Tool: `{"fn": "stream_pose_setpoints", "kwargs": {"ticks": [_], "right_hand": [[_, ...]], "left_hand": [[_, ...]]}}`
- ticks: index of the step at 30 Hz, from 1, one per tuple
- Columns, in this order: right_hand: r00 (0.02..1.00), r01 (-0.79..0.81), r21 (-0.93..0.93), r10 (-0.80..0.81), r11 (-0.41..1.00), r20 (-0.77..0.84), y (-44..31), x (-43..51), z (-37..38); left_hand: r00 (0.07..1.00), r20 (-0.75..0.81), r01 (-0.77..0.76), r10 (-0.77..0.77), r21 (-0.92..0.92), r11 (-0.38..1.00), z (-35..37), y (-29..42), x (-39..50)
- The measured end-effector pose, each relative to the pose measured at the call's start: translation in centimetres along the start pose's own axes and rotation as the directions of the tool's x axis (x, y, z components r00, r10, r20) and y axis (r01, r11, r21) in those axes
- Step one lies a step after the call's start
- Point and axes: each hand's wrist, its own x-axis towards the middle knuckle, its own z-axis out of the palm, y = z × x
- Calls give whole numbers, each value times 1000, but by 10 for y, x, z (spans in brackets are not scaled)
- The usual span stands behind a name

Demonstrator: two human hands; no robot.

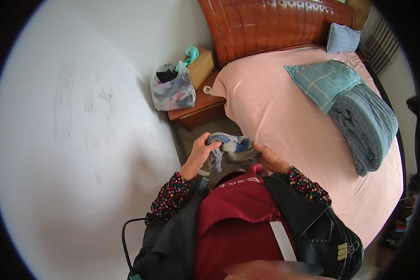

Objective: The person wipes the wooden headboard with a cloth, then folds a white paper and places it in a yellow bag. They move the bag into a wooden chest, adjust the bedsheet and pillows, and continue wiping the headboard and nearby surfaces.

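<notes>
A crumpled piece of knitted fabric [236, 144], grey with blue patches and perhaps a sock, is stretched between my two hands in front of my body. My left hand [200, 154] pinches its left end, thumb on top, and a loose part hangs down below the fingers. The right end is gripped by my right hand [270, 158], whose fingertips are partly hidden behind the cloth. Both hands are above the narrow floor gap beside the bed, near the red apron [241, 203] that I wear.
A wooden nightstand [199, 113] holds a clear plastic bag [173, 94] of clothes, a cardboard box [200, 68] and a tape roll [207, 90]. The bed [266, 101], at right, bears a folded quilt [367, 129] and pillows. A white wall [91, 140] stands close at left.
</notes>
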Motion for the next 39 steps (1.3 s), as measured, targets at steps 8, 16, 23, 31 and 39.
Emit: {"fn": "stream_pose_setpoints", "kwargs": {"ticks": [8, 16, 23, 31, 39], "right_hand": [[987, -13, 417, -55, 909, 152, -77, 167, 26], [949, 314, 428, -260, 848, -181, -175, 294, 42], [580, 798, -10, -774, 602, -254, -380, 438, 77], [-178, 325, -937, -981, -132, 77, -513, 554, 95], [-253, 146, -987, -961, 74, -110, -392, 632, -37]], "left_hand": [[841, 397, -540, 367, 573, 616, -20, 44, 134], [868, 249, -496, 430, 379, 781, -138, 68, 281], [896, 157, -438, 414, 450, 778, -231, 104, 381], [875, 46, -454, 482, 421, 785, -270, 143, 512], [679, 93, -544, 728, 731, 413, -237, 206, 642]]}}
